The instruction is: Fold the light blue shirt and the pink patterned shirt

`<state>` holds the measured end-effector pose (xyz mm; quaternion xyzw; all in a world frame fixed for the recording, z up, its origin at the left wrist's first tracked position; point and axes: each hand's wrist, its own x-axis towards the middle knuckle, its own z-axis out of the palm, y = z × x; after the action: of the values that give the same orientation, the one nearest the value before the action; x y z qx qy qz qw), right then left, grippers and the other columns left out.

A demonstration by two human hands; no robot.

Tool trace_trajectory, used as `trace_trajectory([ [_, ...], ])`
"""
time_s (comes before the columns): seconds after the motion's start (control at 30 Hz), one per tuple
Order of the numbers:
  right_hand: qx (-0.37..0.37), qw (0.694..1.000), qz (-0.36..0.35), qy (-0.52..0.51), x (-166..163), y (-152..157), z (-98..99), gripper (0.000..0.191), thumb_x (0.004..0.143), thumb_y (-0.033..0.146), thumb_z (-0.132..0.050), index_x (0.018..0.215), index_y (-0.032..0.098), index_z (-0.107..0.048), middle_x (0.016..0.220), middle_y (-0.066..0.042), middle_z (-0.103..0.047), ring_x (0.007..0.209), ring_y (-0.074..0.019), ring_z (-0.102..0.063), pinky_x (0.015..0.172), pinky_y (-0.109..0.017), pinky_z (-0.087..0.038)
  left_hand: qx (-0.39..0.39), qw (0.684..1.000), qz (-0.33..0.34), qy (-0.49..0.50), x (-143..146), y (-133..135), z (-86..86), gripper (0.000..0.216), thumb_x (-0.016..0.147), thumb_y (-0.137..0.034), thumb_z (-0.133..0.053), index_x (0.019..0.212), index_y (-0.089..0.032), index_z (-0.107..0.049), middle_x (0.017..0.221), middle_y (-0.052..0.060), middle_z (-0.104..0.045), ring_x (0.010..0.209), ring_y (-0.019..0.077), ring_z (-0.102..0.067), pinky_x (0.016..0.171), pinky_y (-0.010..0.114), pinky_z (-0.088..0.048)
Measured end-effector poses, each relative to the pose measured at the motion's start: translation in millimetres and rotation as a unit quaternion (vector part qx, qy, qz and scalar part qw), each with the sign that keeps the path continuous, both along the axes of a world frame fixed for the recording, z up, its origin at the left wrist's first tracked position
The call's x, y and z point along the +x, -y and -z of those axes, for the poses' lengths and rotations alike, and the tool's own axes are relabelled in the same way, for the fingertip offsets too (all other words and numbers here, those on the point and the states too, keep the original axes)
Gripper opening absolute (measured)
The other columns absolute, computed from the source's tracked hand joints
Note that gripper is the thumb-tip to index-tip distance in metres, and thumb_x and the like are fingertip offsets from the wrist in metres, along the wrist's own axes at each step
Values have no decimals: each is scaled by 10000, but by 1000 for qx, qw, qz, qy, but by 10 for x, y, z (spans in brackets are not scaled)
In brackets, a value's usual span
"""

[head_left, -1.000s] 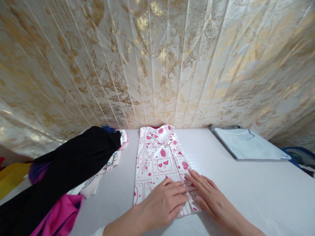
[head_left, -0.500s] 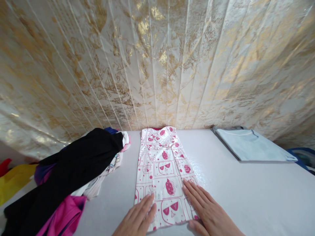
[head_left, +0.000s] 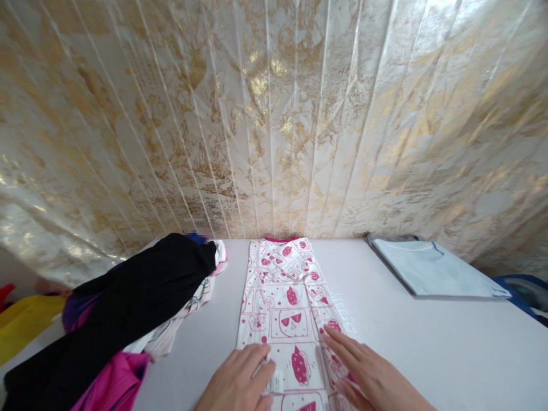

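Note:
A white garment with a pink cartoon print [head_left: 286,297] lies folded into a long strip on the white table [head_left: 428,348], its pink collar against the wall. My left hand [head_left: 240,382] rests flat on the garment's near left part, fingers together and stretched out, beside a small white label. My right hand [head_left: 368,377] lies flat on the garment's near right edge, fingers spread. Neither hand grips anything. The garment's near end is cut off by the frame's lower edge.
A heap of clothes lies at the left: a black piece [head_left: 124,314], a pink one [head_left: 113,379] and a white printed one. A folded light-blue garment [head_left: 432,265] lies at the back right. A gold-and-white crinkled wall covering [head_left: 274,114] rises behind the table.
Both hands slid toward me along the printed garment. The left hand moved off the right side to the left part and flattened. The view tilted up a little.

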<state>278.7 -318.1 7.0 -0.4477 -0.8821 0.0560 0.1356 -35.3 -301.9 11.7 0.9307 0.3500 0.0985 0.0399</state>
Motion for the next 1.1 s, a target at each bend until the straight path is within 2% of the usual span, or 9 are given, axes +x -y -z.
trace_trajectory([
  [0.1,-2,998,55,-41,-87,-397,-164,481,894,185,-464,1374,195,-498,1406,-128,-524,1210,-246,-577,965,-393,-517,-14,1000,-7,3,273,-249,-61,497,810,-199,-616,1293,-226,-503,1423,110,-479,1241,293,-504,1006,426,-446],
  [0.23,-15,986,133,-103,-224,-1020,-270,415,831,47,-393,1141,177,-637,1180,-106,-662,981,-195,-682,836,-313,-542,-32,996,-58,51,680,-694,-67,480,825,-149,-569,1296,-185,-484,1485,124,-383,1345,299,-374,1076,461,-371],
  [0.33,-29,977,170,-123,-319,-1324,-236,372,769,-1,-375,864,184,-683,944,-66,-693,810,-170,-687,743,-269,-515,-30,991,-100,85,969,-1097,-73,419,819,-107,-546,1229,-170,-488,1335,122,-509,1228,275,-477,1020,428,-418],
  [0.53,-5,967,161,-199,-382,-1421,47,277,709,13,-362,696,202,-564,831,-42,-655,777,-164,-627,713,-259,-467,-20,990,-107,93,1292,-1670,6,292,812,-15,-472,1040,-186,-534,1033,64,-597,1015,226,-564,888,338,-461],
  [0.63,-30,937,186,-295,-341,-1437,194,229,671,49,-371,727,218,-516,813,-19,-664,720,-165,-600,679,-265,-455,-16,988,-117,102,1310,-1758,59,207,857,-38,-435,943,-202,-528,959,37,-594,926,201,-576,812,304,-469],
  [0.8,-80,893,196,-397,-318,-1492,316,380,719,106,-383,1063,229,-488,896,-3,-695,799,-174,-636,765,-300,-487,-7,988,-101,114,1271,-1741,67,137,909,-103,-459,984,-210,-503,984,14,-586,941,182,-560,814,285,-457],
  [0.87,-63,897,200,-389,-324,-1497,329,430,725,102,-385,1125,228,-477,912,-9,-682,820,-181,-632,792,-321,-495,-6,991,-79,109,1266,-1709,40,124,912,-118,-486,985,-216,-511,1016,6,-587,974,178,-549,849,283,-447],
  [0.97,-6,916,195,-351,-322,-1493,334,483,661,41,-366,1068,222,-553,959,-35,-633,907,-189,-610,847,-340,-494,-6,994,-56,92,1266,-1634,-11,122,907,-122,-506,985,-209,-540,1047,17,-596,993,193,-545,873,307,-448],
  [1.1,62,932,186,-306,-295,-1493,330,566,636,-23,-340,1081,209,-603,1120,-74,-591,1060,-200,-564,938,-369,-482,-9,997,-39,64,1246,-1503,-44,192,903,-145,-528,1081,-205,-568,1174,44,-599,1064,223,-541,933,366,-440],
])
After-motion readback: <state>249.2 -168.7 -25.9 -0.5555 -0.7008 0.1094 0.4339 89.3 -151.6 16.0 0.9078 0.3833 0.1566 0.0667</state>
